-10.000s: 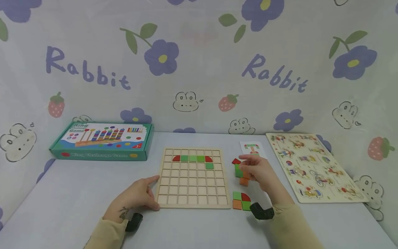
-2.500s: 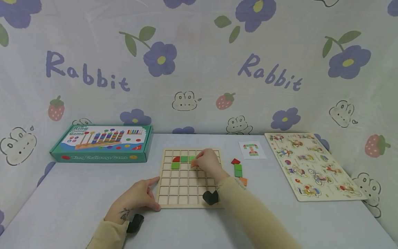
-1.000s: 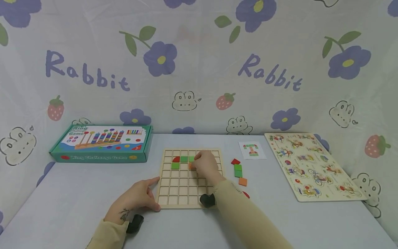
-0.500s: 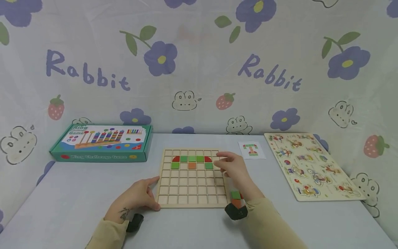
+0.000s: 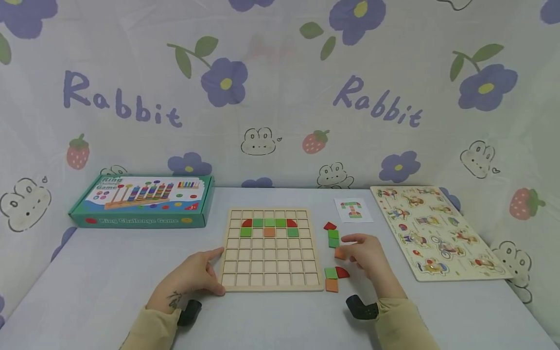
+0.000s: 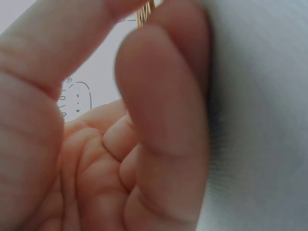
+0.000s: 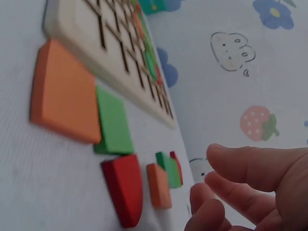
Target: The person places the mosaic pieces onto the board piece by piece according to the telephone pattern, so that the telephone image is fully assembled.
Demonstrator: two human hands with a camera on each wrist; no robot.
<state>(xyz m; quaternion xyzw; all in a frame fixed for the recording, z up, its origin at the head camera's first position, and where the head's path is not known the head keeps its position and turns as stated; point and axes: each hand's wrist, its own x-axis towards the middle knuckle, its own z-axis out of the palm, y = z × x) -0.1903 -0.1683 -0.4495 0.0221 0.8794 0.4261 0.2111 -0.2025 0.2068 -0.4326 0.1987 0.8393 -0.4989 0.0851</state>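
A wooden grid board (image 5: 271,288) holds a row of red quarter-round and green pieces, with two green squares and an orange square (image 5: 270,232) in the row below. At the board's left edge, the left hand (image 5: 190,278) rests its thumb and index finger; the left wrist view shows mostly its fingers. The right hand (image 5: 366,258) hovers by an orange tile (image 5: 339,253) right of the board. In the right wrist view, its fingers (image 7: 240,161) are spread beside that orange tile (image 7: 159,186), with a gap between. Loose green tiles (image 5: 333,238) lie behind that tile.
Nearer the front lie a loose green square (image 5: 331,273), a red quarter-round (image 5: 342,272) and an orange square (image 5: 332,285). A pattern card (image 5: 353,210) is behind the pieces, a picture board (image 5: 442,238) at right, a green game box (image 5: 142,201) at back left.
Since the earlier frames, an orange square and a left green square have come onto the board. The right hand has let go and moved right to the loose tiles; the left hand stays put.
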